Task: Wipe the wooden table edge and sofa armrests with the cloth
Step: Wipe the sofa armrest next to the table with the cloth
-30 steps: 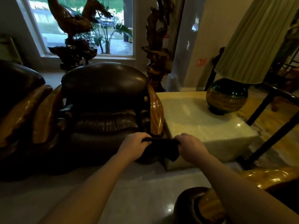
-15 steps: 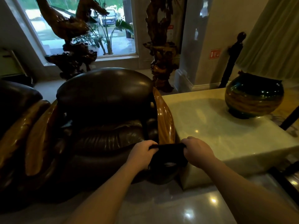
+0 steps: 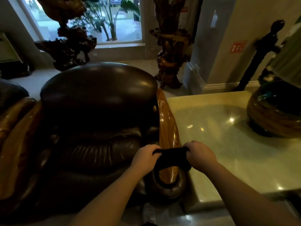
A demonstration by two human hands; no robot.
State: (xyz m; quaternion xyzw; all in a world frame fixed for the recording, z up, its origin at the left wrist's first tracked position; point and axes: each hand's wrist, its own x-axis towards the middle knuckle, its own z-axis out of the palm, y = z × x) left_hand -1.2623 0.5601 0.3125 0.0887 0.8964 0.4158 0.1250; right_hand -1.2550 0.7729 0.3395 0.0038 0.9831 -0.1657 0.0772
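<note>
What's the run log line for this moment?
hands: left, right both grip dark cloth | cloth: across wooden armrest | stage: wiping armrest

**Dim room, daylight from the window**

The room is dim and greenish. Pale daylight enters through the window at the top edge. Small ceiling-light glints dot the stone table. The leather armchair sinks into deep shadow. Edges bow with wide-angle distortion; detail is soft.
</note>
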